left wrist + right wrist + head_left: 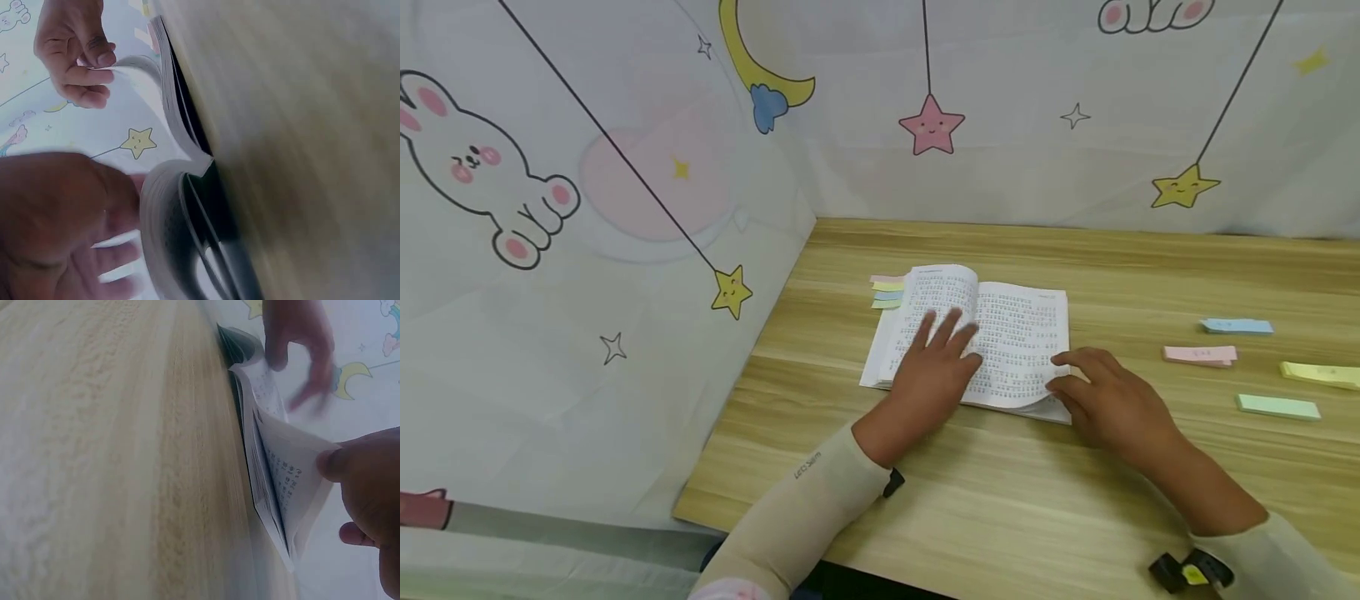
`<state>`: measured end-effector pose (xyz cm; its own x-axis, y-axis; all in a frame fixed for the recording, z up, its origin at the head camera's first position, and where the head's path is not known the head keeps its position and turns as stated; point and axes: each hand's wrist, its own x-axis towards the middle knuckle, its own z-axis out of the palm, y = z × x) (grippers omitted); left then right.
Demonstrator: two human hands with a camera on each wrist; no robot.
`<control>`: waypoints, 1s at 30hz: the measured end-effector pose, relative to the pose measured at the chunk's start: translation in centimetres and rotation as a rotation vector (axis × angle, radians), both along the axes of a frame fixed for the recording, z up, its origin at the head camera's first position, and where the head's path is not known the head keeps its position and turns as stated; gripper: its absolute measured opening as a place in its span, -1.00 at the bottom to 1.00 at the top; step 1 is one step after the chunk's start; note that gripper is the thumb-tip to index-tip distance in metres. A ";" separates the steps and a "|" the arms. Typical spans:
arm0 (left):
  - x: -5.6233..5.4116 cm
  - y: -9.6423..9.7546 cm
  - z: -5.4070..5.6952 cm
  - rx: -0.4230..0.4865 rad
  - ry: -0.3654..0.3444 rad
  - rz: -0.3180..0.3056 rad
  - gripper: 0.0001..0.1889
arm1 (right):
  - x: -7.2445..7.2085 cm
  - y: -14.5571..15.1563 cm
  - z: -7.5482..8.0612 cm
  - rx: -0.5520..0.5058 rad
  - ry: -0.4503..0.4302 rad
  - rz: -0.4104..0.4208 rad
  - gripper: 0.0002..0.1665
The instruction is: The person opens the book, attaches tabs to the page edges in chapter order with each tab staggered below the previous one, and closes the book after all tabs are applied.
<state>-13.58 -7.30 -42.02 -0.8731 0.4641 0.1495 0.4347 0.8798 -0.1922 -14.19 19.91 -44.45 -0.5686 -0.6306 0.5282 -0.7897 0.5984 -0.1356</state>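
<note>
An open book (1018, 329) with printed pages lies on the wooden table. Coloured index tabs (887, 294) in pink, yellow, blue and green stick out past its left edge. My left hand (925, 379) lies over the left page and the fold, its fingers spread. At the lower right corner, my right hand (1112, 404) pinches a page between thumb and fingers. In the right wrist view that page (294, 469) is lifted and bends up from the stack below. The left wrist view also has the right hand (75, 53) holding the curled page edge.
To the right of the book lie sticky-note strips: blue (1237, 327), pink (1198, 355), yellow (1319, 375) and green (1277, 407). A wall sheet (1000, 183) with cartoon stars and a rabbit borders the table's back and left edges.
</note>
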 end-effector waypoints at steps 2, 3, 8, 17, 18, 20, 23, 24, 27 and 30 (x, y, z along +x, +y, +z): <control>0.1 0.2 0.0 -0.018 -0.115 -0.051 -0.67 | 0.0 0.0 0.1 -0.019 0.016 -0.006 -0.66; 0.1 0.2 0.0 -0.016 -0.154 -0.060 -0.63 | 0.0 -0.1 0.2 -0.029 0.024 -0.009 -0.66; 0.0 0.3 -0.3 0.018 -0.185 -0.043 -0.45 | 0.0 -0.3 0.4 -0.069 0.056 -0.014 -0.67; -0.4 -0.2 -0.3 0.086 -0.219 -0.026 -0.43 | 0.3 0.0 0.3 -0.078 0.024 -0.095 -0.39; -0.5 -0.3 -0.3 0.088 -0.213 -0.028 -0.42 | 0.3 0.1 0.2 -0.082 0.020 -0.089 -0.43; -0.6 -0.4 -0.3 0.124 -0.185 -0.029 -0.38 | 0.2 0.2 0.0 -0.083 0.030 -0.068 -0.61; -0.7 -0.5 -0.5 0.238 -0.062 -0.011 -0.20 | 0.1 0.3 -0.3 -0.085 0.056 -0.018 -0.65; -0.8 -0.5 -0.5 0.276 0.003 0.002 -0.14 | 0.0 0.3 -0.4 -0.082 0.063 -0.002 -0.53; -0.9 -0.7 -0.7 0.302 0.199 0.071 -0.07 | 0.0 0.3 -0.5 -0.070 0.060 0.026 -0.35; -0.9 -0.6 -0.1 0.159 0.204 0.073 -0.15 | 0.1 0.3 -0.3 -0.050 0.039 0.021 -0.71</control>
